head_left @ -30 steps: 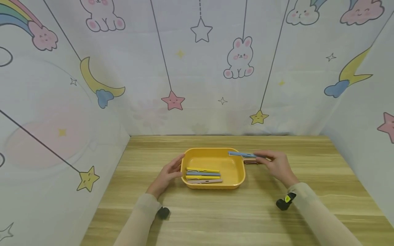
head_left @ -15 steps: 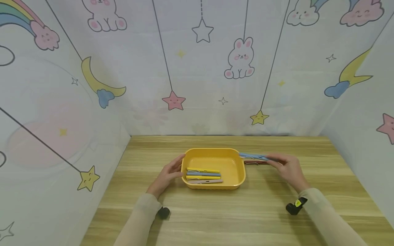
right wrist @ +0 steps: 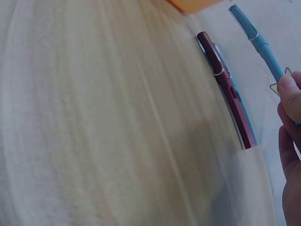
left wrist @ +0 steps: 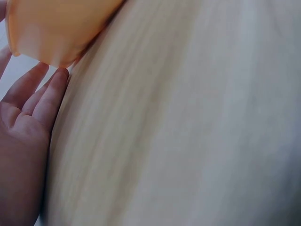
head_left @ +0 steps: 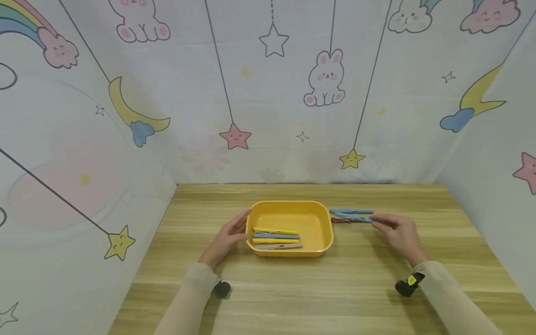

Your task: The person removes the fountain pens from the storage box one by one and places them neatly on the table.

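My left hand [head_left: 226, 239] rests against the left side of the yellow tray [head_left: 322, 251], fingers fairly straight; the left wrist view shows fingertips at the tray's wall [left wrist: 51, 33]. Inside the tray lie two yellow pens [head_left: 276, 241], a blue-grey pen [head_left: 276, 236] and a pale pinkish pen [head_left: 280, 246]. To the right of the tray, my right hand [head_left: 399, 235] pinches one end of a light-blue pen [head_left: 353, 217], its clip end pointing towards the tray. In the right wrist view this pen [right wrist: 268, 54] is raised above a maroon pen [right wrist: 230, 92]. Another blue pen [head_left: 351, 211] lies behind the maroon one.
The wood-grain table [head_left: 289, 298] stretches in front of the tray and to both sides. A white cloth backdrop [head_left: 284, 163] printed with stars and rabbits hangs at the table's back edge, with similar panels left and right.
My right hand has moved right and slightly nearer, bringing the light-blue pen from over the tray's right rim to above the maroon pen. Another blue pen now shows separately behind. My left hand stays put.
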The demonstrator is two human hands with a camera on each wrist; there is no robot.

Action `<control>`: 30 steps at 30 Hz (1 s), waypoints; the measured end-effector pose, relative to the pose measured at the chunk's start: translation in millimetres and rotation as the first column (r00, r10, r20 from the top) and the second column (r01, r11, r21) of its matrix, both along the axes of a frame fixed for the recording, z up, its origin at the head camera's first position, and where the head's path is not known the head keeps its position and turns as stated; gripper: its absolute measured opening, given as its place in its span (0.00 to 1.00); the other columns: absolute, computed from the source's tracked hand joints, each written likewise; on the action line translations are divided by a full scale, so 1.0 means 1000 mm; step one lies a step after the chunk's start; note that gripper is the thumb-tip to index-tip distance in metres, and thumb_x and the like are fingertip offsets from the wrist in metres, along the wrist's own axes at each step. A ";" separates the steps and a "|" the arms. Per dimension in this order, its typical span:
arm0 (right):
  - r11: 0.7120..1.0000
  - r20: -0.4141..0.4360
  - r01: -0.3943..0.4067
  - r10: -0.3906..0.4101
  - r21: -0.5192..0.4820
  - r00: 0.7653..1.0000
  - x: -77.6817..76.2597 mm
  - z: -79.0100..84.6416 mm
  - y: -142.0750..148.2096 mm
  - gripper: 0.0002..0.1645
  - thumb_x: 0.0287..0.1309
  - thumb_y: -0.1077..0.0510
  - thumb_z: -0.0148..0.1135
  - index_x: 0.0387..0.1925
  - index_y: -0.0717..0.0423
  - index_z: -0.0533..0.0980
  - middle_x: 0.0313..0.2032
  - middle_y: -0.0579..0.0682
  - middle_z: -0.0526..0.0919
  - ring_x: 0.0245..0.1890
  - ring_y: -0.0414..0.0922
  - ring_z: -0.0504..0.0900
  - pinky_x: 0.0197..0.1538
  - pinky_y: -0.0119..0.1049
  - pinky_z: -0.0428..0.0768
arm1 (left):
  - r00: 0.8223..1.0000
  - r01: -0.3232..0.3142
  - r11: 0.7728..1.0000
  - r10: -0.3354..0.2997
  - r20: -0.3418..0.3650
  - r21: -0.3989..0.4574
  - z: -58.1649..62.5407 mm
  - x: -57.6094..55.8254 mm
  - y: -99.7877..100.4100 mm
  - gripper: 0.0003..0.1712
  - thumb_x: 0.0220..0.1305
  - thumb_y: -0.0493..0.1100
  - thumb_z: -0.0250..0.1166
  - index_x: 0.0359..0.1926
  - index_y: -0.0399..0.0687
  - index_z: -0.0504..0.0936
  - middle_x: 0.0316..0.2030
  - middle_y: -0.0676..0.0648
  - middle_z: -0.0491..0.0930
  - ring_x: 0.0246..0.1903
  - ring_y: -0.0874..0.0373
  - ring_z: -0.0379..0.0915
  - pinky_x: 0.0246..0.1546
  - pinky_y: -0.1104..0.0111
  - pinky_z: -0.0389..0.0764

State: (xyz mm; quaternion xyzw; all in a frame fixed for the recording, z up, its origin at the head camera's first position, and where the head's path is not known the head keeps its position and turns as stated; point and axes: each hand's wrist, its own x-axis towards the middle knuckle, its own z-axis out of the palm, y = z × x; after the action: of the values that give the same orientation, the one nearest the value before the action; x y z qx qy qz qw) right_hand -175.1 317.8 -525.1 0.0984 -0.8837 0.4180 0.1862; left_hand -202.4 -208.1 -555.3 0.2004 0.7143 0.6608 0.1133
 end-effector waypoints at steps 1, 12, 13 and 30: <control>1.000 0.000 -0.007 0.007 0.002 1.000 0.000 -0.002 0.000 0.11 0.62 0.67 0.74 0.46 0.57 0.90 0.42 0.58 0.92 0.35 0.23 0.82 0.32 0.20 0.79 | 1.000 0.000 1.000 0.000 -0.001 0.000 0.000 0.000 0.000 0.42 0.72 0.33 0.64 0.82 0.53 0.60 0.80 0.41 0.59 0.78 0.41 0.57 0.76 0.55 0.61; 0.998 0.046 -0.011 0.009 0.059 0.999 0.003 -0.011 -0.003 0.12 0.63 0.65 0.73 0.47 0.53 0.90 0.45 0.55 0.92 0.45 0.17 0.77 0.44 0.13 0.77 | 1.000 -0.005 1.000 0.005 0.019 -0.010 -0.001 -0.001 0.000 0.43 0.72 0.35 0.65 0.83 0.55 0.60 0.80 0.41 0.60 0.78 0.42 0.58 0.76 0.56 0.61; 0.998 0.045 -0.014 0.011 0.063 0.999 0.003 -0.012 -0.002 0.12 0.63 0.65 0.73 0.47 0.53 0.90 0.45 0.55 0.92 0.46 0.17 0.77 0.45 0.12 0.76 | 1.000 -0.007 1.000 0.007 0.022 -0.011 -0.001 -0.001 0.000 0.42 0.72 0.35 0.65 0.82 0.55 0.60 0.80 0.42 0.60 0.78 0.42 0.58 0.76 0.56 0.61; 0.995 0.025 -0.042 0.040 0.089 0.999 0.002 -0.022 0.003 0.14 0.55 0.69 0.77 0.42 0.53 0.91 0.40 0.55 0.92 0.42 0.28 0.85 0.44 0.12 0.76 | 1.000 -0.011 1.000 0.012 0.022 -0.015 -0.002 0.000 0.000 0.42 0.73 0.35 0.65 0.83 0.55 0.60 0.80 0.42 0.59 0.78 0.42 0.57 0.76 0.59 0.62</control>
State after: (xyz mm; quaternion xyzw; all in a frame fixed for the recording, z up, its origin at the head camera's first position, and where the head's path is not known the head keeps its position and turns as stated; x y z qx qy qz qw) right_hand -173.6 320.3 -547.4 0.1198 -0.9014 0.3829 0.1628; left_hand -202.4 -208.3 -556.9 0.1881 0.7193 0.6581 0.1188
